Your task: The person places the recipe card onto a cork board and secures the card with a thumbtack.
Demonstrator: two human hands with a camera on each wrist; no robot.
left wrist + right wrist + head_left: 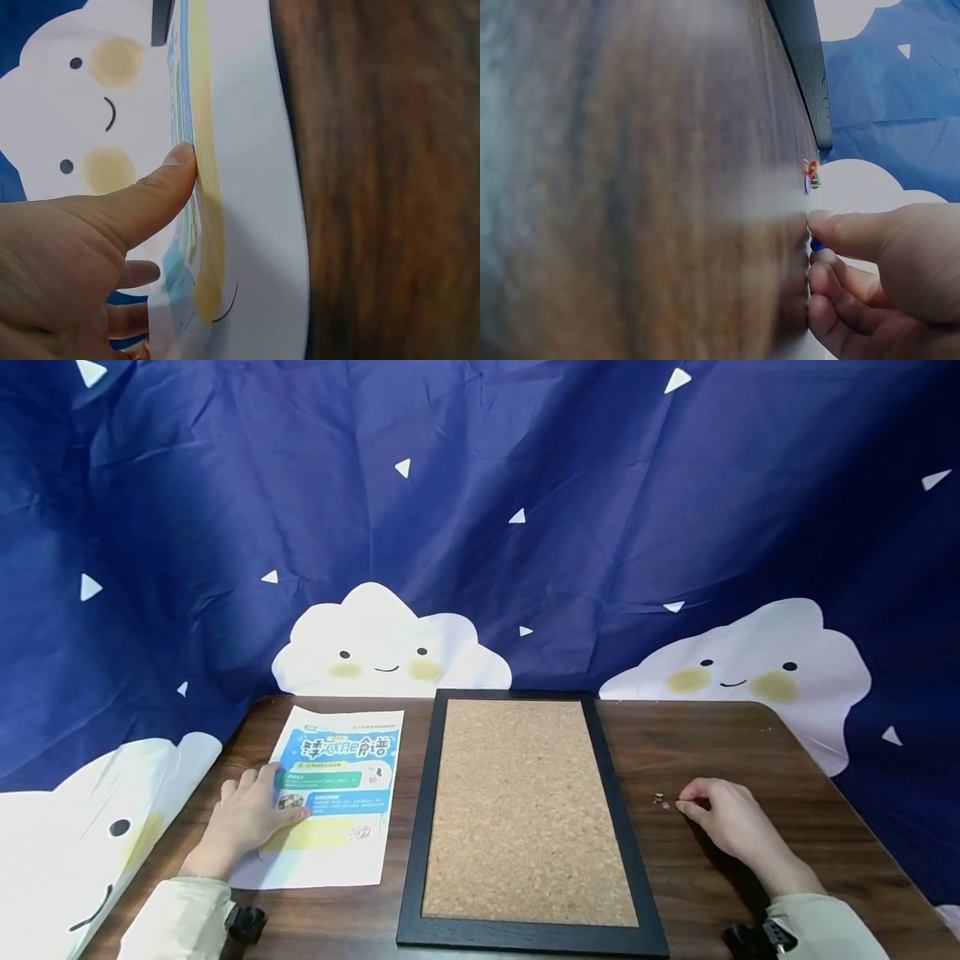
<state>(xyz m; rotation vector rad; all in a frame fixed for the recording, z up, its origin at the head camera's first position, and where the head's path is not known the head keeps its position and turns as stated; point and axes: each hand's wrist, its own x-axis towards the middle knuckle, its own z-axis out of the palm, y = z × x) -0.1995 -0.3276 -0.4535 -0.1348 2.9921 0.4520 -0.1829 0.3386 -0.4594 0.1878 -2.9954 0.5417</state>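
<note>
My left hand [243,814] rests on the left side of a printed paper sheet [341,852]. In the left wrist view the thumb [161,184] touches the sheet's face, while the other fingers are partly hidden behind its edge. Over at the right, my right hand [723,818] is low at the tabletop. A small blue push pin [817,244] is pinched between its thumb and forefinger. Just beyond those fingertips lie several more push pins [812,171], red, green and purple. Between the hands lies a cork board [528,810] with a black frame.
Everything lies on a dark brown wooden table [720,743]. The board's black frame [630,827] stands between the sheet and the pins. A blue curtain [480,527] with white clouds and triangles hangs behind the table and down its left side.
</note>
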